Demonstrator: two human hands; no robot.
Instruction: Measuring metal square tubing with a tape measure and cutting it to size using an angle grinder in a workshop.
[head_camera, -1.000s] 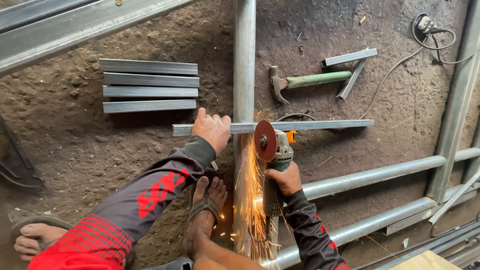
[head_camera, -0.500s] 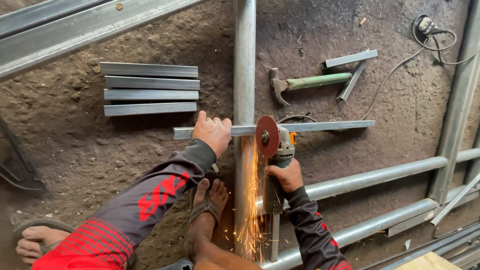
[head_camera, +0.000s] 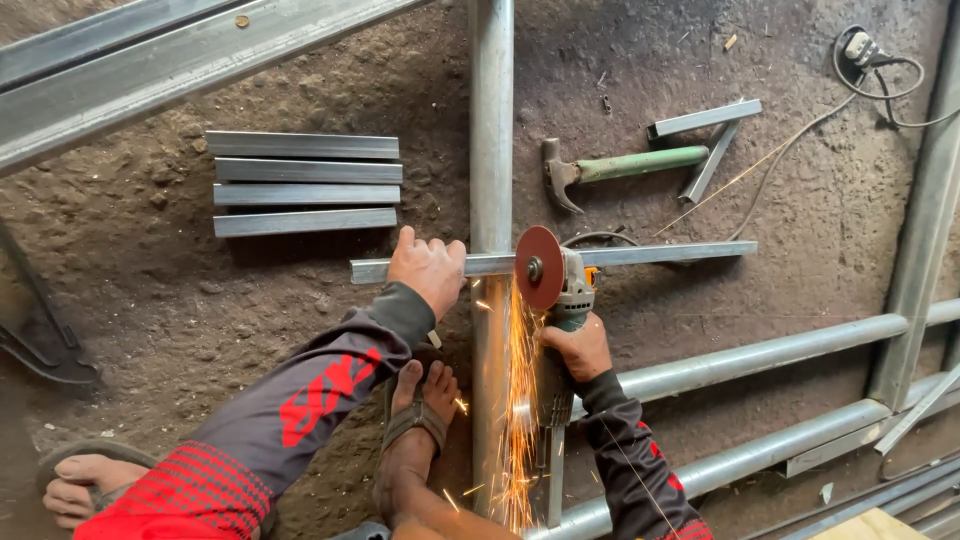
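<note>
My left hand (head_camera: 428, 270) presses down on a long grey metal bar (head_camera: 660, 254) that lies across an upright round steel pipe (head_camera: 491, 130). My right hand (head_camera: 576, 345) grips an angle grinder (head_camera: 562, 290) whose reddish disc (head_camera: 538, 267) bites into the bar just right of the pipe. Orange sparks (head_camera: 518, 400) stream down toward me along the pipe. My sandalled foot (head_camera: 415, 420) rests on the ground beside the pipe, close to the sparks.
Several cut grey bar pieces (head_camera: 305, 183) lie in a row at the left. A green-handled hammer (head_camera: 620, 166) and two short offcuts (head_camera: 705, 135) lie at the upper right, with a power cord and plug (head_camera: 865, 55). Long pipes (head_camera: 760, 355) run at the right, a metal channel (head_camera: 170, 60) at top left.
The grinder stays on the bar with sparks flying throughout. Both hands hold nearly the same places; the view has shifted slightly.
</note>
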